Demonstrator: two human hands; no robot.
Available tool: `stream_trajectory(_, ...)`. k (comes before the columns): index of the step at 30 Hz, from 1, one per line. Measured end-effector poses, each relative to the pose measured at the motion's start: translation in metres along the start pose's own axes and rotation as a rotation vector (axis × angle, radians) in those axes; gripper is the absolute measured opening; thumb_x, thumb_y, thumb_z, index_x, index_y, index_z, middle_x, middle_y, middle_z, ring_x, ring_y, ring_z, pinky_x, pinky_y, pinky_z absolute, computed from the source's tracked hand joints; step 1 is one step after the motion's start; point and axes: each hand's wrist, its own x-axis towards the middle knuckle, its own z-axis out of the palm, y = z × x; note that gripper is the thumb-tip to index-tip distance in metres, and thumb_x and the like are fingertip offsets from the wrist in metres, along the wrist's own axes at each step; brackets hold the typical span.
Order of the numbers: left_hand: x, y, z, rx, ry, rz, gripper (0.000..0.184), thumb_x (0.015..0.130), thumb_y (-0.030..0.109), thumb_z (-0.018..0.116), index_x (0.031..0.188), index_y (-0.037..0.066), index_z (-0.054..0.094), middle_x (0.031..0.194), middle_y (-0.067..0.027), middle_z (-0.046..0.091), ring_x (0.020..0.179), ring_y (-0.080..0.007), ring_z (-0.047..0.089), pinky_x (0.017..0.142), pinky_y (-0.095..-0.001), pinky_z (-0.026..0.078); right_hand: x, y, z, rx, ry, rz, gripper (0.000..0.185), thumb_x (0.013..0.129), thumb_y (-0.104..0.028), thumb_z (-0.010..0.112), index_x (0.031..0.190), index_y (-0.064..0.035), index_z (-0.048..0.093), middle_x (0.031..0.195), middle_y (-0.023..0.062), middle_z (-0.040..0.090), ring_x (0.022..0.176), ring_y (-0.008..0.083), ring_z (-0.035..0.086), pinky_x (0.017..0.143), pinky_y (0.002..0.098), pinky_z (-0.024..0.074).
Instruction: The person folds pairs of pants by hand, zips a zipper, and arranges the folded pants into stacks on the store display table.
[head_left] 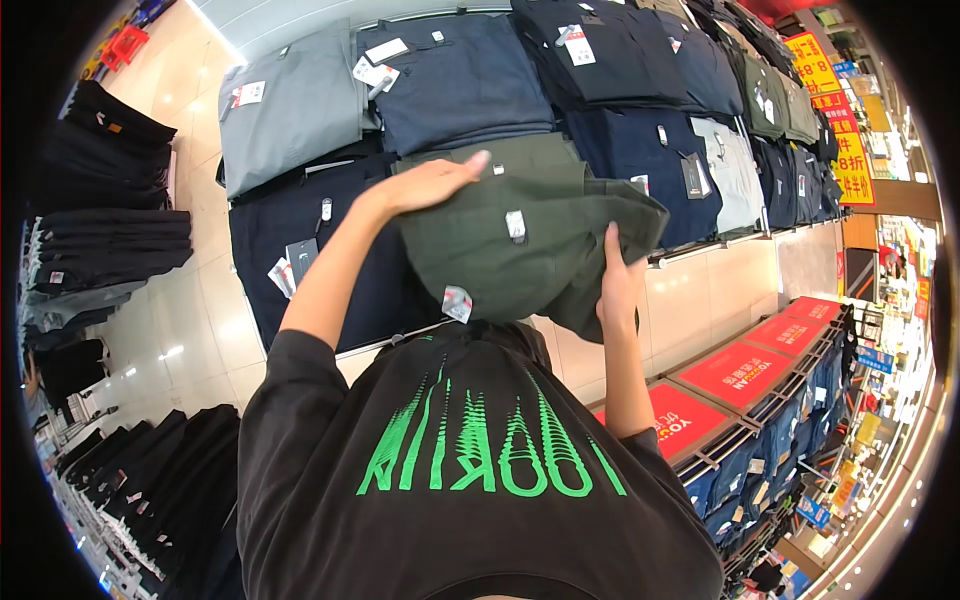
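Observation:
A pair of dark green trousers [470,235], partly folded and bulging, is held up in front of my body. My left hand [435,187] grips its upper left edge, thumb on top and the other fingers mostly hidden. On the right side, my right hand [620,285] is closed around the folded cloth, thumb pointing up. A white size sticker [515,226] is on the fabric, and a paper tag [457,303] hangs at the lower left. More green cloth [540,152] lies just behind, on the display.
Folded grey trousers [290,110], blue-grey trousers [455,80] and navy trousers [645,170] fill the display table ahead. Hanging dark trousers [110,240] line the left. A rack with red signs [740,375] and jeans stands at the right. Tiled floor [200,330] shows between.

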Motion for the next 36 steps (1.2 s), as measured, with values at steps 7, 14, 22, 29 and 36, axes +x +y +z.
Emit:
stream_trajectory(7, 0.018, -0.143, 0.036, -1.195, 0.044, -0.053, 0.079, 0.088, 0.060, 0.046, 0.125, -0.010, 0.040, 0.120, -0.0201, 0.051, 0.106, -0.0245, 0.055, 0.092, -0.0367, 0.046, 0.089, 0.063, -0.027, -0.071, -0.071, 0.193, 0.033, 0.087, -0.016, 0.063, 0.111, 0.0073, 0.057, 0.106, 0.0101, 0.063, 0.094, 0.0162, 0.059, 0.082, 0.0283, 0.0453)
stream_trajectory(14, -0.002, -0.104, 0.093, -0.950, 0.117, -0.013, 0.060, 0.080, 0.029, 0.072, 0.117, -0.013, 0.049, 0.113, -0.0155, 0.060, 0.108, -0.0199, 0.055, 0.096, -0.0311, 0.040, 0.083, 0.024, -0.029, -0.110, -0.417, 0.392, 0.042, 0.076, -0.003, 0.070, 0.114, 0.0052, 0.055, 0.106, 0.0101, 0.063, 0.094, 0.0187, 0.061, 0.083, 0.0312, 0.0498)
stream_trajectory(22, -0.030, -0.102, 0.123, -1.325, 0.086, 0.293, 0.062, 0.081, 0.011, 0.068, 0.135, 0.000, 0.039, 0.131, -0.0110, 0.050, 0.121, -0.0214, 0.048, 0.104, -0.0346, 0.035, -0.030, -0.058, -0.033, -0.183, -0.969, -0.306, 0.040, 0.071, -0.012, 0.070, 0.107, 0.0030, 0.059, 0.107, 0.0180, 0.065, 0.075, 0.0186, 0.059, 0.069, 0.0294, 0.0486)
stream_trajectory(29, -0.049, -0.094, 0.130, -1.370, 0.027, 0.225, 0.053, 0.090, 0.025, 0.057, 0.133, -0.001, 0.039, 0.132, -0.0158, 0.048, 0.121, -0.0264, 0.048, 0.102, -0.0417, 0.039, -0.041, -0.067, -0.053, -0.198, -0.418, -0.057, 0.024, 0.083, -0.008, 0.065, 0.104, 0.0031, 0.061, 0.104, 0.0128, 0.065, 0.087, 0.0176, 0.061, 0.078, 0.0294, 0.0481)
stream_trajectory(36, -0.037, -0.089, 0.098, -1.201, 0.424, 0.037, 0.039, 0.090, 0.025, 0.058, 0.118, 0.000, 0.051, 0.104, -0.0107, 0.063, 0.089, -0.0169, 0.062, 0.077, -0.0301, 0.051, 0.064, 0.039, -0.012, -0.769, -0.406, -0.269, 0.046, 0.088, -0.018, 0.059, 0.123, 0.0092, 0.047, 0.102, 0.0260, 0.063, 0.097, 0.0316, 0.062, 0.085, 0.0357, 0.0464)
